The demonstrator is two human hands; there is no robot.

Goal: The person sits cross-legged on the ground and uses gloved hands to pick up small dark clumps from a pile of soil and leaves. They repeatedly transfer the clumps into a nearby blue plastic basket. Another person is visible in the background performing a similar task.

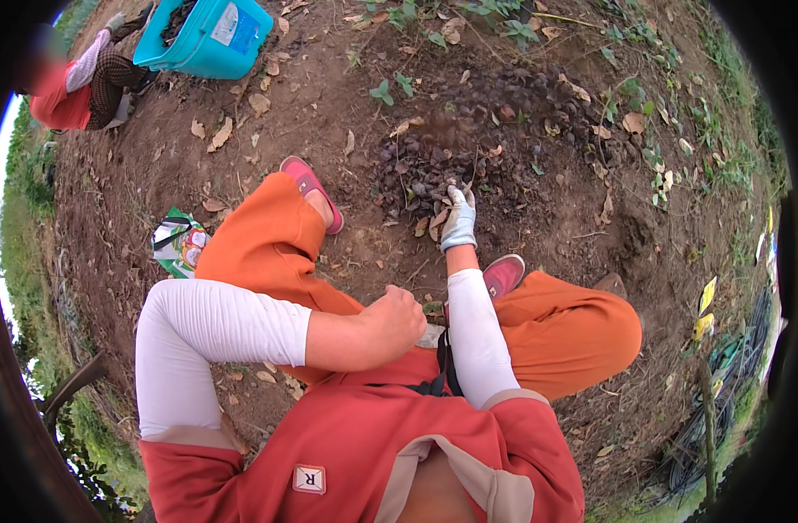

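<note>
My right hand, in a pale grey work glove, reaches to the near edge of a pile of dark, shrivelled pods or husks on bare soil. Its fingertips are among the pile, and whether they pinch a piece is not clear. Dry brown leaves lie against the glove. My left hand is bare and held over my lap with its fingers curled in. Just beside it shows a whitish-grey object, partly covered; whether the hand holds it cannot be seen.
A turquoise bucket with dark contents stands at upper left, close to another person sitting on the ground. A printed bag lies by my left knee. At right are a wooden post and dark coiled hose or cable.
</note>
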